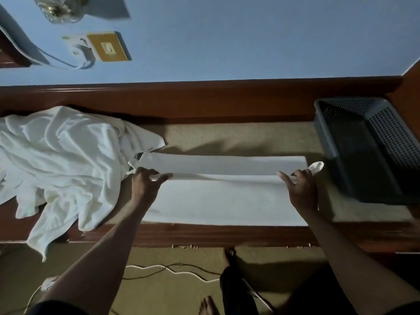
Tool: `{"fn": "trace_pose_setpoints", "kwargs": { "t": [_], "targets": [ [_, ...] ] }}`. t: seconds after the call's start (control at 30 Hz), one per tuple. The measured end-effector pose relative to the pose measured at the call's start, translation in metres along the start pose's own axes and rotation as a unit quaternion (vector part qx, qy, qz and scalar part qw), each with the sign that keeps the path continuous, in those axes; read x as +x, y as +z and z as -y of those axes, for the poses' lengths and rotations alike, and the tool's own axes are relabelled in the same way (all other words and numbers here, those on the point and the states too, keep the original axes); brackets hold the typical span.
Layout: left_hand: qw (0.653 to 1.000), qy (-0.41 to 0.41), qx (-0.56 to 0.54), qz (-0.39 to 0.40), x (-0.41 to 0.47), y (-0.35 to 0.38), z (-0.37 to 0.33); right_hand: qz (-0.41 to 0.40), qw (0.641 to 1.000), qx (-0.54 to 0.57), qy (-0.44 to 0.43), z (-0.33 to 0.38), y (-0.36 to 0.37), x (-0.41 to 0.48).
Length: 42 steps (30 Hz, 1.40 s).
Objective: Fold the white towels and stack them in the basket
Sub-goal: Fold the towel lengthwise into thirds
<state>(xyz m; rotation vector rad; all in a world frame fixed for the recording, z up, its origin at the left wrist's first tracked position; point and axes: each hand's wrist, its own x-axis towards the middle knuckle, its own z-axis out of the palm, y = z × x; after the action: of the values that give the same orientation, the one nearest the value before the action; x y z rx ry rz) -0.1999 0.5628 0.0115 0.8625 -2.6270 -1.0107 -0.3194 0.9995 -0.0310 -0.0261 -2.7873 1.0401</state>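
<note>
Head view. Both arms reach forward: left hand (145, 181) and right hand (300, 185) each pinch an end of the white towel (222, 198), lifting its fold edge. The towel lies on the tabletop (227, 233), long axis left–right, between the towel pile (63, 155) and the basket (368, 146).

A white rectangular cotton towel (227, 198) lies spread flat in the middle of the surface, its long side running left to right. Its far edge is lifted and folded toward the near side, so a narrow band stands above the flat part. To the left, a pile of crumpled white towels (61, 160) lies in loose folds, and one part hangs over the near edge. At the far right stands a grey plastic basket with perforated walls (391, 123), rectangular and tilted in view; nothing white is visible inside it.
</note>
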Motion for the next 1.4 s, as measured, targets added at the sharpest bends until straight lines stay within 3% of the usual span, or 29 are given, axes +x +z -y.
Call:
{"fn": "trace_pose_setpoints", "kwargs": {
  "t": [0.1, 0.17, 0.27, 0.4, 0.5, 0.87, 1.1, 1.27, 1.33, 1.4],
  "targets": [
    [0.999, -0.044, -0.017, -0.001, -0.036, 0.009, 0.024, -0.027, 0.998, -0.005, 0.049, -0.015, 0.007, -0.036],
    [0.997, -0.076, -0.024, 0.005, -0.055, 0.021, 0.041, -0.025, 0.99, 0.015, 0.137, -0.024, 0.015, -0.049],
    [0.988, -0.141, -0.057, -0.006, -0.066, 0.04, 0.063, -0.04, 0.959, 0.041, 0.278, -0.048, 0.034, -0.055],
    [0.963, -0.237, -0.115, -0.063, -0.065, 0.056, 0.074, -0.097, 0.925, 0.086, 0.358, -0.066, 0.043, -0.051],
    [0.941, -0.266, -0.181, -0.11, -0.062, 0.058, 0.071, -0.124, 0.92, 0.097, 0.359, -0.076, 0.042, -0.048],
    [0.905, -0.314, -0.228, -0.174, -0.061, 0.041, 0.079, -0.146, 0.91, 0.159, 0.354, -0.091, 0.026, -0.065],
    [0.916, -0.309, -0.202, -0.157, -0.073, 0.039, 0.095, -0.134, 0.92, 0.154, 0.336, -0.093, 0.025, -0.077],
    [0.938, -0.303, -0.123, -0.118, -0.073, 0.038, 0.085, -0.104, 0.931, 0.112, 0.331, -0.092, 0.026, -0.074],
    [0.948, -0.296, -0.03, -0.109, -0.073, 0.036, 0.072, -0.1, 0.932, 0.081, 0.339, -0.089, 0.021, -0.074],
    [0.961, -0.239, 0.087, -0.111, -0.072, 0.037, 0.057, -0.103, 0.935, 0.031, 0.338, -0.082, 0.013, -0.075]
  ]
}}
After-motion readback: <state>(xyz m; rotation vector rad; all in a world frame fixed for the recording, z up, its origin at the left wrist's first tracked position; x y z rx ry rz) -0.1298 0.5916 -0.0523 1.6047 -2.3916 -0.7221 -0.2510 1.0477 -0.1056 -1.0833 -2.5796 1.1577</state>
